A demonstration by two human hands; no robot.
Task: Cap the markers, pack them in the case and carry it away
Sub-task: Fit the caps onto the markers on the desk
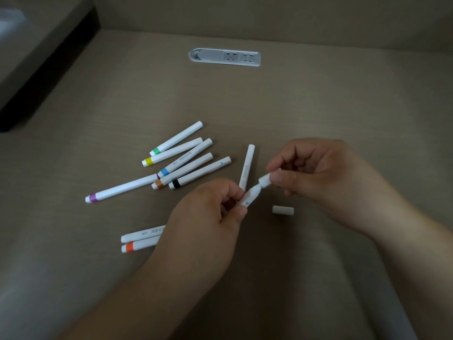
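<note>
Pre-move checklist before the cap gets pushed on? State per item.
1. Left hand grips the marker being capped: ok.
2. Right hand pinches a white cap: ok.
3. Cap at the marker's tip, lined up: cannot tell, blurred.
4. Cap fully seated: not ok, not yet.
5. Spare cap lies loose on the desk by the right hand: ok.
6. Case in view for packing: not ok, none visible.
</note>
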